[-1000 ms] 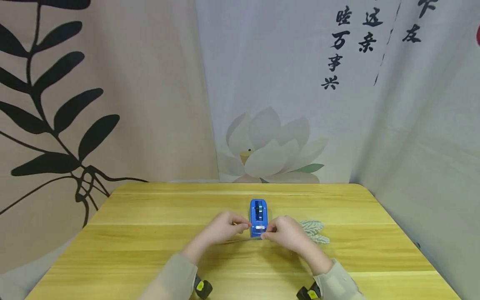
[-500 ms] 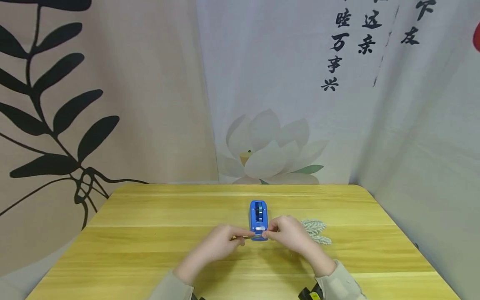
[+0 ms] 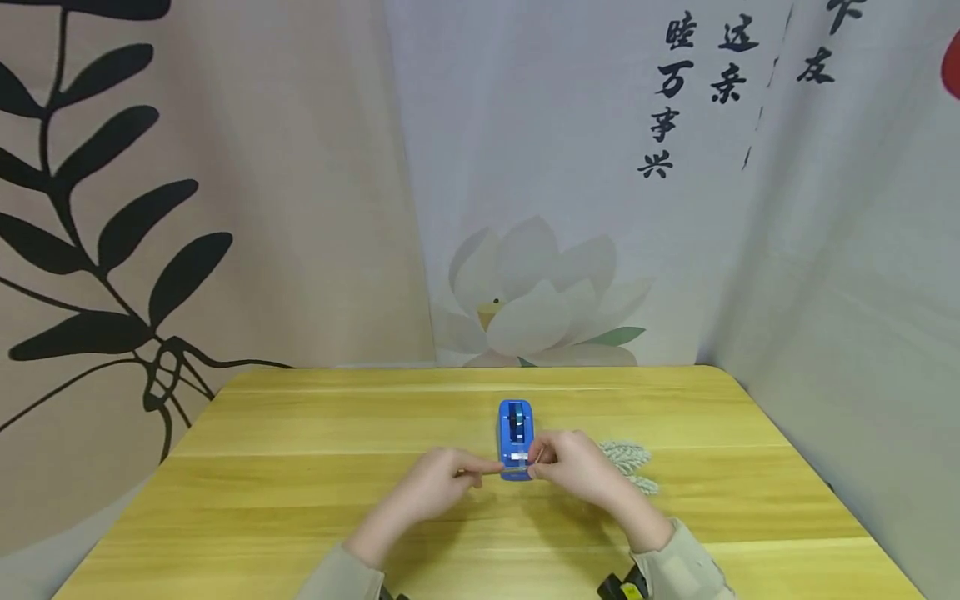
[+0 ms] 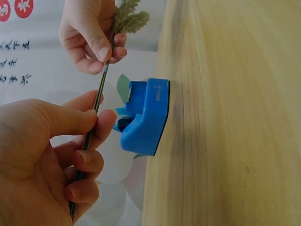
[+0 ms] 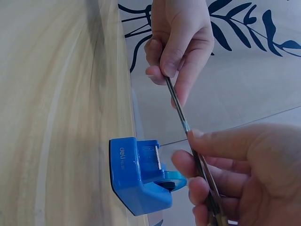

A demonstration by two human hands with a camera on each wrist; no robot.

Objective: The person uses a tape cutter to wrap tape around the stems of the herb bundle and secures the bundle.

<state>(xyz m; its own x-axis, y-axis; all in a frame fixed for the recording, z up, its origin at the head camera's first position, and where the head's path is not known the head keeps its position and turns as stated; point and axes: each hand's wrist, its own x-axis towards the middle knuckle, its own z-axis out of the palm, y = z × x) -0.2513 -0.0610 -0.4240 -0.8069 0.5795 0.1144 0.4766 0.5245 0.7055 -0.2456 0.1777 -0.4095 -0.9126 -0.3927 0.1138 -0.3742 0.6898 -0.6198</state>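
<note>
My left hand (image 3: 438, 483) and right hand (image 3: 572, 464) both hold a small bundle of thin dark stems (image 4: 100, 89), which spans the gap between them in front of the tape dispenser. In the left wrist view, the left thumb and fingers pinch the lower stems. The right hand grips them nearer the pale green leafy heads (image 3: 625, 456), which stick out beyond it. A shiny, light patch (image 5: 186, 126) shows on the stems beside the right thumb; it looks like clear tape. The blue tape dispenser (image 5: 129, 169) stands just beyond the hands, apart from the fingers in the wrist views.
The wooden table (image 3: 300, 450) lies under the hands, its far edge close behind the dispenser. A printed curtain (image 3: 322, 208) hangs behind and along the right side. Dark wrist devices (image 3: 624, 586) show by the sleeves.
The left hand has shifted slightly down from beside the dispenser and taken hold of the stems, its index finger now extended along them. The right hand stays nearly in place.
</note>
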